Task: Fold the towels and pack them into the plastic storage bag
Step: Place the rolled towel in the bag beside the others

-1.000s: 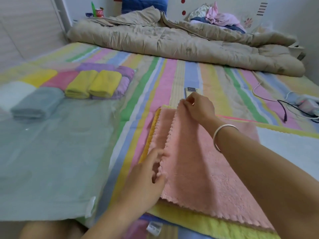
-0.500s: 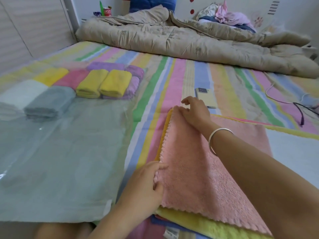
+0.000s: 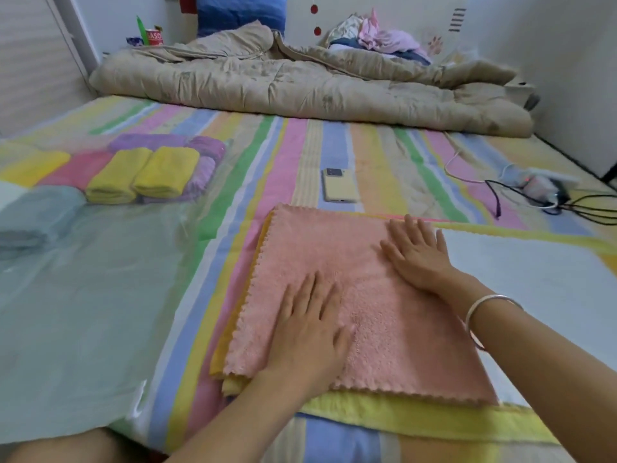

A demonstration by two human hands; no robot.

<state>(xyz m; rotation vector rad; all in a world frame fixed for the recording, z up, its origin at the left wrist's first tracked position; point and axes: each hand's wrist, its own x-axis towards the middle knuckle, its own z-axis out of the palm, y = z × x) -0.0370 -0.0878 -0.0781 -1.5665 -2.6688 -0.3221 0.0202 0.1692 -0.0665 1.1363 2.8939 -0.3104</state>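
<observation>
A pink towel, folded in half, lies flat on the striped bed on top of a yellow towel and a white towel. My left hand lies flat on its near part with fingers spread. My right hand presses flat on its far right part. To the left stretches the clear plastic storage bag. Inside its far end sit folded towels: two yellow rolls, purple ones, a pink one, and a grey one.
A phone lies just beyond the pink towel. Cables and a charger sit at the right. A crumpled beige quilt runs across the bed's far end, with clothes behind it. My knee shows at the bottom left.
Both hands let go of the pink towel's left edge after laying it over. They now rest flat on top of the folded towel, further to the right.
</observation>
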